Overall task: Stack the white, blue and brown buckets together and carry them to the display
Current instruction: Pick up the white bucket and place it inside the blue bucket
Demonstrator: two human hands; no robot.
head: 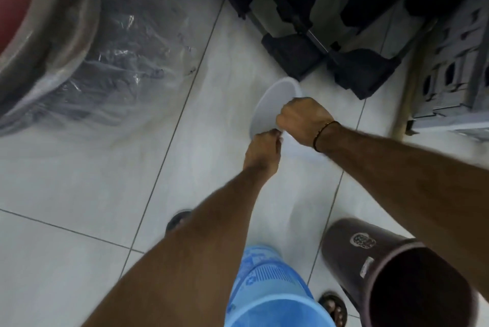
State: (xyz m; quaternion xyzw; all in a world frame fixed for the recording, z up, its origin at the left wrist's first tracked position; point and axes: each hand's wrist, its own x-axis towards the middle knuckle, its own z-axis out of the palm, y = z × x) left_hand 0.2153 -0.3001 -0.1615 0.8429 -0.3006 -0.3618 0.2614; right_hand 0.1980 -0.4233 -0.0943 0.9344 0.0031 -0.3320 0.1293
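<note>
A white bucket sits on the pale tiled floor ahead of me, partly hidden by my hands. My right hand is closed over its near rim. Just below and left of it, my left hand pinches the same rim edge. Close to my feet stands a blue bucket with a printed pattern, its mouth open toward me. To its right stands a dark brown bucket, upright with a label on its side. The image is blurred by motion.
Black plastic stools or crates are stacked at the top. A grey crate and a wooden stick are at the right. Plastic-wrapped basins fill the top left. My sandalled feet stand beside the blue bucket.
</note>
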